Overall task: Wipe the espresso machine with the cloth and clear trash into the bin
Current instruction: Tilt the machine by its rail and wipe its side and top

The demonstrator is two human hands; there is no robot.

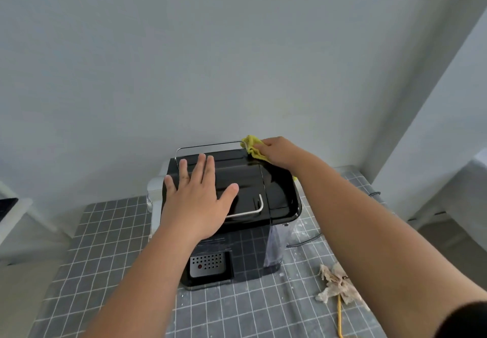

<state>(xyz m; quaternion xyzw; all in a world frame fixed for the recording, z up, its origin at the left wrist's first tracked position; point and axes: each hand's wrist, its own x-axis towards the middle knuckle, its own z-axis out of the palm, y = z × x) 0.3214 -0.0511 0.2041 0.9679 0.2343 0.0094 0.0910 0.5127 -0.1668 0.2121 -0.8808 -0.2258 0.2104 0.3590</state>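
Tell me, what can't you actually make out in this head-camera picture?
- Bin: nowhere in the head view.
- Cloth: mostly hidden under the right hand.
- Espresso machine top: partly covered by the flat left hand; its far side faces away.
- Crumpled trash: partly behind the right forearm.
- Yellow cord: cut off by the bottom edge.

A glossy black boxy espresso machine (pixel 253 187) stands upright on the desk; a crumpled yellow-green cloth (pixel 253 147) lies at its far right top corner; crumpled beige paper trash (pixel 336 283) lies nearby.
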